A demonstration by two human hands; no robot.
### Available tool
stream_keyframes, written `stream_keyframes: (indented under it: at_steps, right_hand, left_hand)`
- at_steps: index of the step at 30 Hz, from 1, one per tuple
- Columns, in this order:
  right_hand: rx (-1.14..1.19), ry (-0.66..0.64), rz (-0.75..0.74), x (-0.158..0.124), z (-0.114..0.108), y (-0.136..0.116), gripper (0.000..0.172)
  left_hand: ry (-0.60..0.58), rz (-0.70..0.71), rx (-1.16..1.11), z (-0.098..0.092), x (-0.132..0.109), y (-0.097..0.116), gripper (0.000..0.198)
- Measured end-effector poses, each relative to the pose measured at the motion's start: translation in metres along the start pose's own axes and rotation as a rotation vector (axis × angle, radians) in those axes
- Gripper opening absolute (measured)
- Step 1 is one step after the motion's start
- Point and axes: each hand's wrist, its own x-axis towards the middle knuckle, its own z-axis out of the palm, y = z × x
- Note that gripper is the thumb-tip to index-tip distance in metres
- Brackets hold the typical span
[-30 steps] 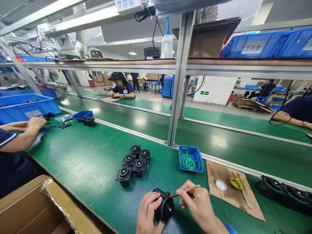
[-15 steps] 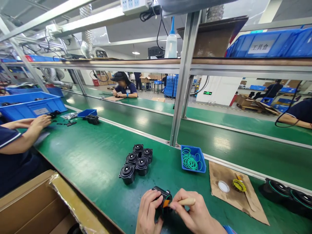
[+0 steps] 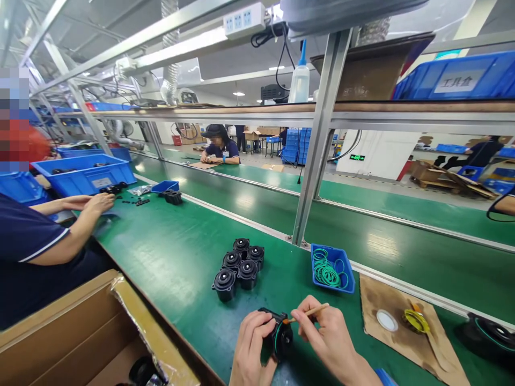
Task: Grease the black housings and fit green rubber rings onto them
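My left hand [image 3: 253, 343] grips a black round housing [image 3: 286, 339], tilted on its side just above or on the bench; a green ring runs around it. In my right hand [image 3: 330, 335] is a small wooden-handled brush [image 3: 317, 309], pinched between thumb and fingers. Its orange tip touches or nearly touches the housing's upper edge, near the green ring. Beyond my hands, several black housings [image 3: 232, 259] stand upright in a cluster. Green rubber rings [image 3: 326, 271] lie in a small blue tray [image 3: 346, 288].
At right, stained cardboard [image 3: 372, 297] carries a white disc [image 3: 387, 320] and a yellow round piece [image 3: 416, 320] with a wooden stick. Another black housing [image 3: 485, 338] sits beyond. An open carton [image 3: 60, 327] is at lower left. A co-worker's hands [image 3: 94, 203] handle black parts. A metal post [image 3: 311, 182] rises ahead.
The brush has moved from the housing's front face up to its upper edge, its handle now tilting upward. The housing has turned, showing more of its round end. The view has shifted left.
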Motion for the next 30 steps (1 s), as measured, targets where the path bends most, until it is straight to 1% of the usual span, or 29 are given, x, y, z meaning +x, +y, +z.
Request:
stream_keyframes:
  at_steps: [2, 4, 7, 9, 13, 17, 20, 22, 26, 30]
  right_hand:
    - [0.015, -0.027, -0.081, 0.0, 0.002, -0.007, 0.05]
    - [0.019, -0.063, -0.2, -0.002, 0.003, -0.013, 0.046]
    - [-0.052, -0.127, -0.322, -0.008, 0.004, -0.017, 0.041]
    - [-0.107, -0.169, -0.374, -0.012, 0.006, -0.017, 0.043]
    - [-0.194, -0.258, -0.534, -0.017, 0.009, -0.014, 0.053]
    - [-0.286, -0.311, -0.546, -0.018, 0.005, -0.015, 0.053]
    - [-0.262, -0.345, -0.558, -0.016, -0.002, -0.015, 0.054]
    - [-0.227, -0.355, -0.533, -0.015, -0.005, -0.014, 0.054]
    - [-0.101, -0.321, -0.427, -0.013, -0.006, -0.013, 0.047]
    - [0.003, -0.252, -0.392, -0.005, 0.0, -0.012, 0.035]
  left_hand:
    - [-0.018, -0.045, -0.022, -0.002, 0.003, 0.002, 0.035]
    - [-0.027, -0.083, -0.045, -0.004, 0.005, 0.002, 0.034]
    - [-0.043, -0.11, -0.084, -0.007, 0.007, 0.001, 0.038]
    - [-0.053, -0.144, -0.117, -0.007, 0.007, 0.0, 0.042]
    - [-0.036, -0.249, -0.156, -0.006, 0.008, 0.002, 0.041]
    - [-0.004, -0.343, -0.191, -0.006, 0.011, 0.006, 0.042]
    - [-0.057, -0.367, -0.206, -0.009, 0.012, 0.005, 0.046]
    - [-0.091, -0.37, -0.209, -0.011, 0.013, 0.005, 0.05]
    - [-0.082, -0.357, -0.22, -0.012, 0.013, 0.007, 0.052]
    - [-0.054, -0.282, -0.218, -0.011, 0.015, 0.011, 0.044]
